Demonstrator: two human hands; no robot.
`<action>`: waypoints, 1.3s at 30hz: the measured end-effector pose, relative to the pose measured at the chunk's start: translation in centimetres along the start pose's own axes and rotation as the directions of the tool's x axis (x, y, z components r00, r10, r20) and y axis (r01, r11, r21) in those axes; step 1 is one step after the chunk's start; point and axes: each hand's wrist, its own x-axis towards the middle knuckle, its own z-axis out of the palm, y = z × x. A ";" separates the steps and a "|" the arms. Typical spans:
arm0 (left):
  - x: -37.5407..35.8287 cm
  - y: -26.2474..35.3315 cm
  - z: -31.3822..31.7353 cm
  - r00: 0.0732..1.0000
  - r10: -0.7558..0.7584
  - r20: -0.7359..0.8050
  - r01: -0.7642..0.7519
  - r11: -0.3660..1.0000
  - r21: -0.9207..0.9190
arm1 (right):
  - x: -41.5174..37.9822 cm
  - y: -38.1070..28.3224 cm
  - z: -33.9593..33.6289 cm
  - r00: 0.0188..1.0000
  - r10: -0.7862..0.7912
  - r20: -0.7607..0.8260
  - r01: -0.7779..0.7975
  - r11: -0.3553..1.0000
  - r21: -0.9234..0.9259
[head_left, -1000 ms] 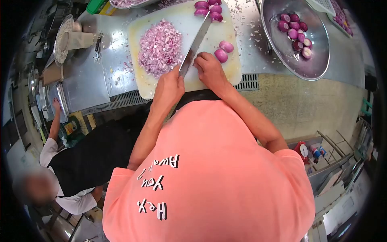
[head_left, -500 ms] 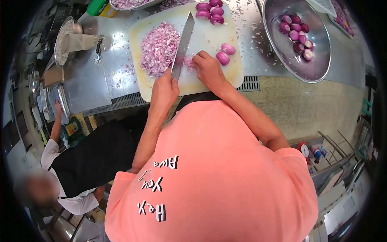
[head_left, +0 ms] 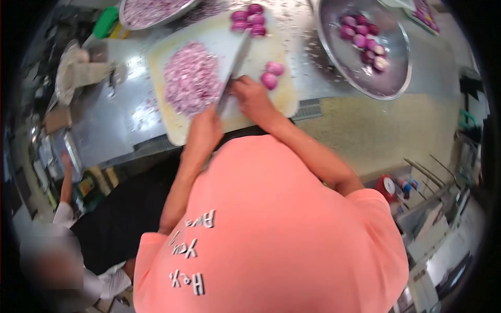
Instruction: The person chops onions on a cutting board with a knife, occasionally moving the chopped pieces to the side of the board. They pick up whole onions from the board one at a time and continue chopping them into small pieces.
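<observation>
My left hand (head_left: 205, 129) is closed around the handle of a large kitchen knife (head_left: 238, 58). The blade stands on edge over a white cutting board (head_left: 284, 98), its tip pointing away from me. Close to the right face of the blade is my right hand (head_left: 254, 100), fingers curled in a pinch on a small piece of red onion, mostly hidden and blurred. Left of the knife lies a heap of chopped red onion (head_left: 191, 78). Several peeled red onion pieces (head_left: 249, 21) sit at the board's far edge, and two more onion pieces (head_left: 269, 81) rest right of my hand.
A metal bowl (head_left: 339, 58) with several peeled onions (head_left: 361, 40) stands at the right. Another bowl (head_left: 175, 13) of chopped onion is at the far left. Onion bits litter the steel counter (head_left: 122, 86). A co-worker (head_left: 112, 219) in a black apron is at my left.
The whole view has shifted, with the board and bowls now further left in the picture. The knife stays in my left hand, and my right fingers remain beside the blade.
</observation>
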 end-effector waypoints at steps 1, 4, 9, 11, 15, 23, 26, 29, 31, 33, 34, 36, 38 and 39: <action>-0.3 1.8 -1.1 0.997 -0.054 0.048 0.056 0.998 -0.041 | -0.2 -0.2 -0.3 1.000 0.031 0.005 -0.031 0.999 -0.010; -1.2 1.8 -1.1 1.000 -0.024 -0.004 0.024 0.999 0.044 | 0.1 -0.6 0.1 0.999 0.050 -0.014 -0.050 0.998 0.025; -0.1 2.3 -2.7 0.994 -0.075 0.081 0.078 0.996 -0.040 | -0.2 -0.7 -0.2 0.998 0.059 0.013 -0.058 0.998 -0.011; -0.8 2.1 -3.1 0.993 -0.106 0.053 0.108 0.994 -0.026 | 0.0 -1.2 -0.5 0.998 -0.067 -0.005 0.065 0.983 -0.172; -1.0 -2.1 -1.3 0.999 0.047 -0.024 -0.044 0.991 0.127 | -0.3 -1.4 0.0 0.995 0.076 0.070 -0.054 0.959 -0.280; -0.4 -0.9 -1.9 0.997 0.049 0.053 -0.051 0.998 0.024 | -0.4 -2.6 0.8 0.988 0.152 -0.002 -0.145 0.939 -0.311; -0.4 0.2 -2.9 0.990 -0.023 0.137 0.024 1.000 0.000 | -0.6 -2.7 0.9 0.988 0.155 -0.024 -0.155 0.935 -0.318; -0.9 0.4 -2.8 0.997 0.005 0.081 -0.005 1.000 0.002 | -0.7 -2.8 1.3 0.982 0.180 -0.051 -0.187 0.923 -0.338; 0.0 0.5 -2.9 0.994 0.054 0.092 -0.056 0.998 0.023 | -0.9 -2.8 1.6 0.982 0.177 -0.066 -0.189 0.921 -0.341; 0.2 1.3 -3.8 0.988 0.015 0.155 -0.016 1.000 0.000 | -1.2 -2.8 1.4 0.983 0.169 -0.075 -0.185 0.917 -0.352; 0.1 1.1 -3.4 0.988 0.017 0.156 -0.017 1.000 0.001 | -1.3 -2.8 1.3 0.981 0.180 -0.073 -0.194 0.911 -0.363; -0.2 0.5 -2.4 0.987 0.149 0.057 -0.150 0.988 0.021 | -1.2 -2.9 1.5 0.978 0.194 -0.080 -0.210 0.906 -0.367; 0.4 0.2 -2.1 0.985 0.153 0.078 -0.156 0.987 0.031 | -1.3 -2.9 1.5 0.978 0.187 -0.097 -0.210 0.902 -0.377; 0.9 0.5 -2.1 0.983 0.163 0.089 -0.166 0.985 0.036 | -1.3 -2.8 1.5 0.977 0.187 -0.101 -0.212 0.899 -0.384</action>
